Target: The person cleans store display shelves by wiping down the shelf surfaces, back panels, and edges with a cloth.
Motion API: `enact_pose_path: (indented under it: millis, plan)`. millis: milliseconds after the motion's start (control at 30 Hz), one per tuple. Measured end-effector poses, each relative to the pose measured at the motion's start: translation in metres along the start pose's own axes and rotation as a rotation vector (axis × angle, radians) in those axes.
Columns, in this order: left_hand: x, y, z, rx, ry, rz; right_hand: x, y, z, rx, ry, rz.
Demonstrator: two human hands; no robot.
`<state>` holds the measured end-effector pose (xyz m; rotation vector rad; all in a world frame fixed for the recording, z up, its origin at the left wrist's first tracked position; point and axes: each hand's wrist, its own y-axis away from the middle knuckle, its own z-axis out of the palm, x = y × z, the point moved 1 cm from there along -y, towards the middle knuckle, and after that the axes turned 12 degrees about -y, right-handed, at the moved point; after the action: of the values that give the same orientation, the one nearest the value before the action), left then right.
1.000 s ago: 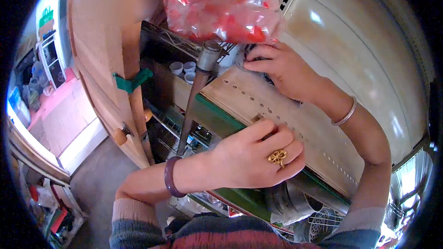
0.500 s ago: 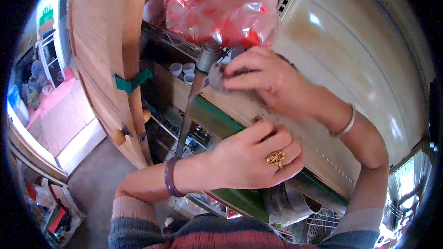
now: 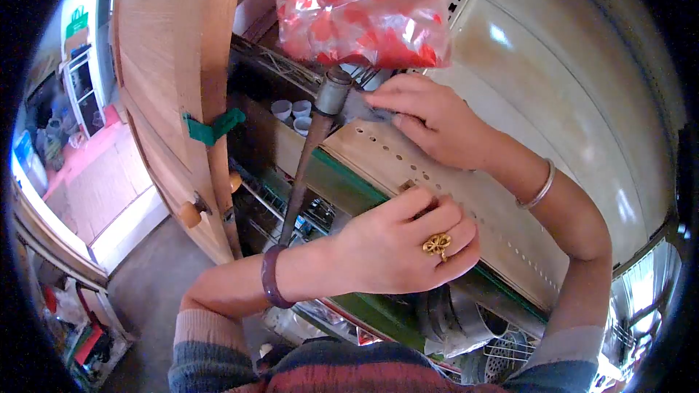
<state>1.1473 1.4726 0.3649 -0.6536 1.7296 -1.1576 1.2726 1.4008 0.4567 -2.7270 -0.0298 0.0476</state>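
Note:
My right hand (image 3: 444, 120) is closed over a grey cloth (image 3: 378, 114), which is partly hidden by its fingers. It rests at the far end of a beige metal ledge (image 3: 364, 147) with a row of holes, just right of an upright metal pole (image 3: 309, 145). Nearer to me, my left hand (image 3: 408, 244) is curled at the ledge's front edge, a gold ring on one finger. Its fingertips are turned away, and whatever they grip is hidden. A small brown piece (image 3: 409, 185) shows just beyond them.
A clear plastic packet with red patches (image 3: 364, 14) hangs above the pole. Wooden doors (image 3: 207, 65) stand at the left, one bearing a green tie (image 3: 215, 127). White cups (image 3: 301, 108) sit on a shelf behind the pole. Metal pots (image 3: 459, 320) lie below the ledge.
My right hand has moved slightly right, away from the pole, with the cloth, uncovering more of the holed ledge. My left hand has hardly moved.

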Motion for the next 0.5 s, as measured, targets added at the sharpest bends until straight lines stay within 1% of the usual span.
enact_pose_path:
  millis: [100,200,300,400,500]
  plan:
    - [-0.001,-0.001,-0.001,-0.009,0.003,0.009,-0.015,-0.005,-0.003,-0.021,-0.183,-0.011]
    - [-0.002,0.0,-0.003,-0.009,0.009,0.01,-0.033,0.003,-0.015,-0.129,-0.201,0.001]
    - [-0.001,0.002,0.0,0.015,0.043,-0.026,-0.049,0.021,-0.031,-0.172,-0.291,0.161]
    - [0.0,0.0,-0.001,-0.019,0.054,-0.014,-0.036,0.004,-0.014,-0.063,-0.053,-0.02]
    - [-0.002,-0.001,-0.003,0.006,0.034,-0.001,-0.014,-0.025,0.005,-0.053,0.047,-0.144]
